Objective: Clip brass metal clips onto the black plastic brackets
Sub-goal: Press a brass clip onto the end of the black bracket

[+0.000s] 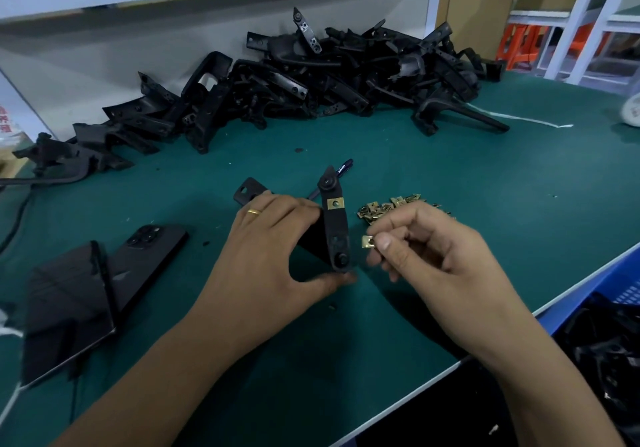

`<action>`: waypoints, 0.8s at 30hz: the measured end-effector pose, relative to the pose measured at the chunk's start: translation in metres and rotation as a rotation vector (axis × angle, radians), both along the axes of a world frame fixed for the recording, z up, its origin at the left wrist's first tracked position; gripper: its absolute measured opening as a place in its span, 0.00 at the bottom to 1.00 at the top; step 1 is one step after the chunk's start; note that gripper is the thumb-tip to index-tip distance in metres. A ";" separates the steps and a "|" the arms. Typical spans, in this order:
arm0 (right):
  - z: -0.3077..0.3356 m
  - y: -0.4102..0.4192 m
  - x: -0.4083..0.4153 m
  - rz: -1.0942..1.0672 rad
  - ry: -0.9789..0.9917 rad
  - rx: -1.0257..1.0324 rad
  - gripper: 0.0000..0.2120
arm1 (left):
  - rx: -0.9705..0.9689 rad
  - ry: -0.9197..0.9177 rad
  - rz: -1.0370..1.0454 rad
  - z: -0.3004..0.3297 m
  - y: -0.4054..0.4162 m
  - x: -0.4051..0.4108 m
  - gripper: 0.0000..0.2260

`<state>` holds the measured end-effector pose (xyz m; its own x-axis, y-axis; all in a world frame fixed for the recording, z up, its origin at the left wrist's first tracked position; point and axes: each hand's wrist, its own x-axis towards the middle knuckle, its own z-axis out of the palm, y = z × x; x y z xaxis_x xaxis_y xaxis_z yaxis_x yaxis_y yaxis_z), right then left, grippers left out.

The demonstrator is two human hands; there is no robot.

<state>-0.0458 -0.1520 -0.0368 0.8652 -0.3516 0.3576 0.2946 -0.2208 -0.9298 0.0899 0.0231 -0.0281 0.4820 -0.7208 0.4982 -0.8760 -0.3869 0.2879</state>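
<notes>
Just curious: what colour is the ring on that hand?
Gold, on the left hand; the ring shows in the head view.

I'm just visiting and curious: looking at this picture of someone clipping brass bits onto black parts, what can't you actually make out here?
All in the head view:
- Held bracket: the left hand covers its lower left part.
- Brass clip pinched by the right hand: thumb hides most of it.
- Loose clip pile: too small to count.
- Pen: mostly behind the bracket.
- Blue bin: cut off by the frame edge; contents too dark.
</notes>
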 end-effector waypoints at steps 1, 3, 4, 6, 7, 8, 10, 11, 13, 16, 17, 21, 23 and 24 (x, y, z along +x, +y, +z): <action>0.000 0.000 0.000 0.009 0.006 -0.002 0.05 | -0.003 -0.005 -0.004 0.000 -0.001 -0.001 0.29; 0.000 0.001 0.000 0.022 0.006 -0.007 0.06 | -0.011 -0.016 -0.013 0.000 -0.002 -0.002 0.28; 0.000 0.001 0.000 0.030 0.004 -0.009 0.06 | -0.015 -0.022 -0.016 -0.001 -0.002 -0.003 0.28; 0.000 0.001 0.000 0.045 -0.001 -0.016 0.06 | -0.017 -0.032 -0.025 -0.002 -0.003 -0.004 0.28; 0.000 0.001 -0.001 0.050 -0.005 -0.024 0.06 | -0.017 -0.034 -0.029 -0.002 -0.003 -0.004 0.28; 0.000 0.001 -0.001 0.053 -0.009 -0.032 0.06 | -0.017 -0.034 -0.033 -0.002 -0.003 -0.004 0.28; 0.000 0.001 -0.002 0.059 -0.018 -0.037 0.06 | -0.015 -0.032 -0.036 -0.003 -0.003 -0.004 0.28; 0.000 0.000 -0.002 0.064 -0.021 -0.035 0.05 | -0.011 -0.029 -0.035 -0.003 -0.002 -0.004 0.28; 0.001 0.000 -0.002 0.073 -0.029 -0.028 0.04 | 0.001 -0.029 -0.030 -0.003 -0.002 -0.003 0.29; 0.000 -0.001 -0.001 0.081 -0.050 0.019 0.04 | 0.010 -0.038 -0.029 -0.002 -0.001 -0.003 0.29; 0.000 -0.002 -0.001 0.080 -0.056 0.043 0.05 | 0.010 -0.043 -0.031 -0.002 -0.002 -0.003 0.29; -0.001 -0.003 0.000 0.089 -0.063 0.077 0.05 | -0.006 -0.061 -0.037 -0.003 -0.003 -0.004 0.29; -0.001 -0.003 -0.001 0.092 -0.063 0.079 0.05 | -0.013 -0.068 -0.038 -0.003 -0.002 -0.004 0.29; -0.001 -0.003 -0.001 0.092 -0.061 0.081 0.05 | -0.013 -0.073 -0.038 -0.003 -0.002 -0.004 0.29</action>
<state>-0.0465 -0.1551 -0.0374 0.8727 -0.3015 0.3840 0.3664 -0.1152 -0.9233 0.0861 0.0208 -0.0316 0.4161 -0.7310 0.5409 -0.9091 -0.3493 0.2272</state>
